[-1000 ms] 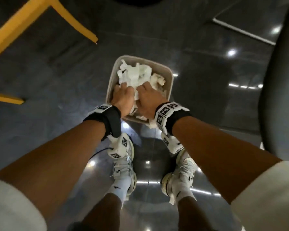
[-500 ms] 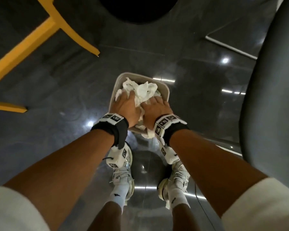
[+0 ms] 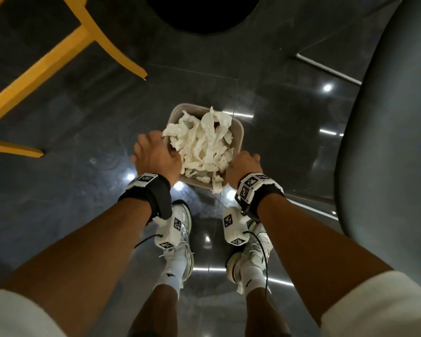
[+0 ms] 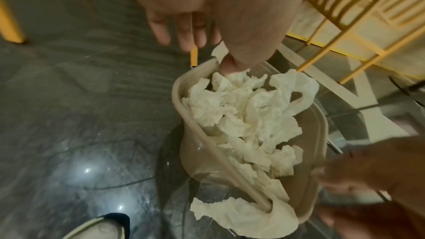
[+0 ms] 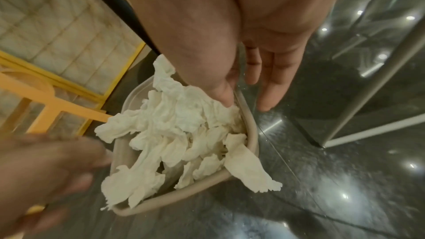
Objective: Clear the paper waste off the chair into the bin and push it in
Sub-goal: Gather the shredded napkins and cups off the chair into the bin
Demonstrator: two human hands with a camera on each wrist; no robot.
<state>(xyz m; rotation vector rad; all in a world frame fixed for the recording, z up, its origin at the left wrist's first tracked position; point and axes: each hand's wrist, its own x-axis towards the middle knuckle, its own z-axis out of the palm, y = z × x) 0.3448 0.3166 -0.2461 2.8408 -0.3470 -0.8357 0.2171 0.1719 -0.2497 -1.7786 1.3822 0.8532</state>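
Note:
A beige bin [image 3: 239, 132] stands on the dark floor in front of my feet, heaped with crumpled white paper waste [image 3: 202, 144]. One strip of paper [image 3: 216, 186] hangs over the near rim. My left hand [image 3: 153, 154] is at the bin's left side, its straight fingers [image 4: 188, 32] outside the rim and its thumb [image 4: 232, 64] down on the paper. At the near right corner, my right hand [image 3: 243, 164] has its fingers [image 5: 273, 79] straight outside the rim and its thumb [image 5: 220, 90] against the paper. Neither hand grips anything.
Yellow chair legs [image 3: 58, 52] stand at the far left. A grey chair seat [image 3: 387, 142] fills the right side, with a metal leg [image 5: 368, 79] close to the bin. A dark round base [image 3: 202, 13] lies beyond the bin. My white shoes [image 3: 180, 229] are just behind it.
Both hands were pressing down together on the paper in the middle of the bin. They have drawn apart to the bin's left and right sides, and the paper stands uncovered.

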